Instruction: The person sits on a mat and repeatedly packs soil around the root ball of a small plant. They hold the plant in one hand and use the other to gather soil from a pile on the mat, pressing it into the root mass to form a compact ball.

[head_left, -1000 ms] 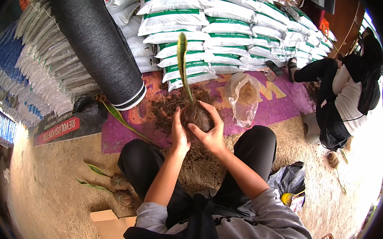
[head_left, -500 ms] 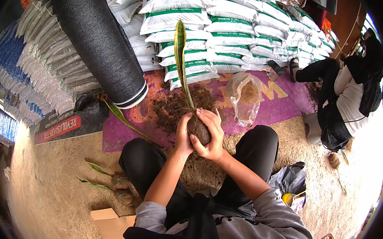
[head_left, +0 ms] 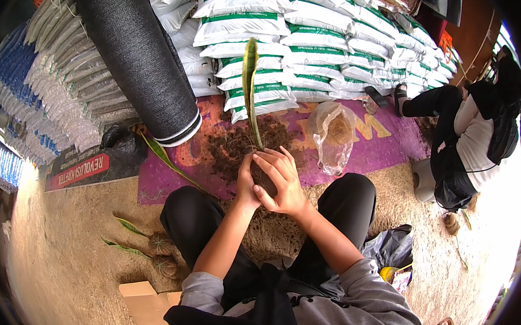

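Between my knees, both hands wrap a brown soil ball (head_left: 266, 180) from which a tall snake plant leaf (head_left: 251, 96) with yellow edges rises upright. My left hand (head_left: 247, 184) presses its left side. My right hand (head_left: 282, 182) cups the right side and top, fingers closed over it. Much of the ball is hidden by the fingers. Just beyond lies a heap of dark loose soil and fibre (head_left: 229, 146) on a purple printed sheet (head_left: 369, 161). Right of the heap stands a clear plastic bag (head_left: 334, 136) with brown material inside.
Another snake plant leaf (head_left: 167, 160) lies left of the soil. Two wrapped root balls with leaves (head_left: 164, 266) rest beside my left knee, near cardboard (head_left: 144, 309). A black mesh roll (head_left: 139, 62) and stacked white sacks (head_left: 245, 27) stand ahead. A person (head_left: 475, 129) sits at right.
My right hand has shifted up over the soil ball, covering more of it. The leaf's tip sits slightly lower and further right.
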{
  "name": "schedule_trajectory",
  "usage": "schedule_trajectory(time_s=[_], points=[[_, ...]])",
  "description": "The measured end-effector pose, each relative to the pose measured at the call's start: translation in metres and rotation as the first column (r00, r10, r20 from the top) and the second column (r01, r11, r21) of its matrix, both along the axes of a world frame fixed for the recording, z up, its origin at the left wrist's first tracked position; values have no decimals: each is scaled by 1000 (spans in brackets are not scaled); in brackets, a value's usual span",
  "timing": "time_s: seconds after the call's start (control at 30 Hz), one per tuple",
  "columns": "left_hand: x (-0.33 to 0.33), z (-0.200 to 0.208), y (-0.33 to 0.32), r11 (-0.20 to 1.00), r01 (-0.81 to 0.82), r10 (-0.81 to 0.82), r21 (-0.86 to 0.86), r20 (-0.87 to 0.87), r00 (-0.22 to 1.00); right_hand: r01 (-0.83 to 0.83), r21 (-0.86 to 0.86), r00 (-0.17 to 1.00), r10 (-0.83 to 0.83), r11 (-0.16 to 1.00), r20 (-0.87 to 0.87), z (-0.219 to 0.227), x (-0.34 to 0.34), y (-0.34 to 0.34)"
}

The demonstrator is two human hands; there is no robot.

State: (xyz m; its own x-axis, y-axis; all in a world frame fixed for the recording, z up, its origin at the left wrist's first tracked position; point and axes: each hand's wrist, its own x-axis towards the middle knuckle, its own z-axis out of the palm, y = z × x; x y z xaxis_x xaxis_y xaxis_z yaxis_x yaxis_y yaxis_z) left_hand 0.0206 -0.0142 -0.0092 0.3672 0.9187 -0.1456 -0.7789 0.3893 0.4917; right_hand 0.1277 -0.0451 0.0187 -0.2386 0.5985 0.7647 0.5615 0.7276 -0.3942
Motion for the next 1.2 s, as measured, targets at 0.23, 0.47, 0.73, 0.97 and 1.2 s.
schedule_trajectory(time_s=[0.23,0.47,0.73,0.97,1.2], points=[[-5,16,2,997,-83,80,-9,-174,981,11,-214,973,-60,977,-221,1,2,10],[10,6,-3,975,-212,221,71,-172,960,-44,-165,882,-40,985,-470,-9,-8,7],[3,11,-5,1000,4,-3,21,-54,999,114,-16,986,-115,993,-124,-8,-4,-1],[0,-4,2,999,-46,47,19,-99,994,147,-161,987,-155,976,-34,-9,-2,5],[-6,5,11,955,-155,238,253,-339,910,-3,-246,905,-102,969,-412,-11,0,15]])
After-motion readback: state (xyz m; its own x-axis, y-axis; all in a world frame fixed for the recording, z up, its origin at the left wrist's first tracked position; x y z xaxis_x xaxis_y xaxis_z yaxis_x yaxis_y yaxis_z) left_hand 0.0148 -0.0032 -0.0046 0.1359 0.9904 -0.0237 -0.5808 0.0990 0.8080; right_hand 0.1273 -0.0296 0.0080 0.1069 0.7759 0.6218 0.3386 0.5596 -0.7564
